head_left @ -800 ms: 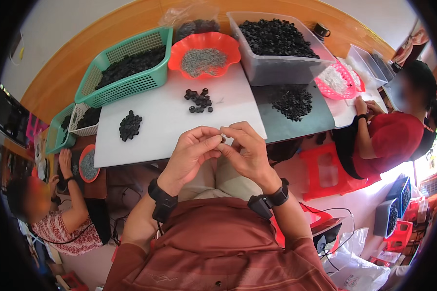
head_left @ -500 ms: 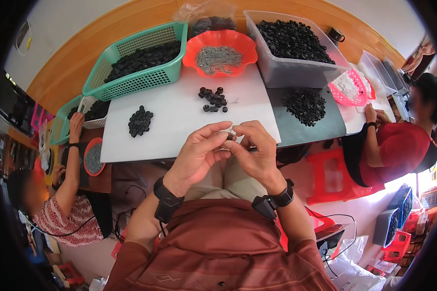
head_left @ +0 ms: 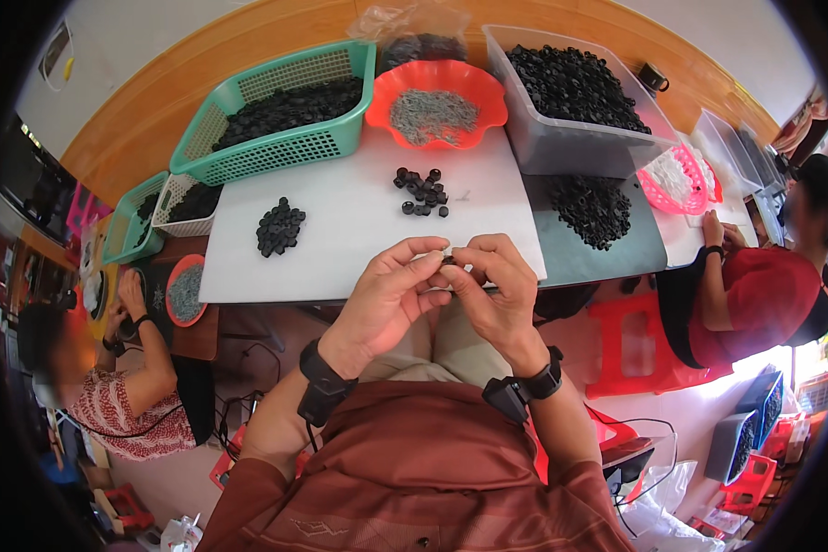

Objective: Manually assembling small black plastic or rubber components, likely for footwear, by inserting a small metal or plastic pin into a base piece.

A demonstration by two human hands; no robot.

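My left hand and my right hand meet just over the near edge of the white work surface. Between their pinched fingertips is a small black round part, mostly covered by the fingers. Whether a second, finer piece is held with it is too small to tell. Beyond my hands lies a loose group of black round parts, some showing hollow ends. To the left, black pieces sit in a tighter heap.
At the back stand a green basket of black pieces, a red scalloped bowl of thin grey pieces, and a clear bin full of black parts. More black rings lie on the dark green surface. People work at both sides.
The view has shifted slightly, and my hands stay together around the small part. The person at left has brought a hand from the basket down toward their other hand.
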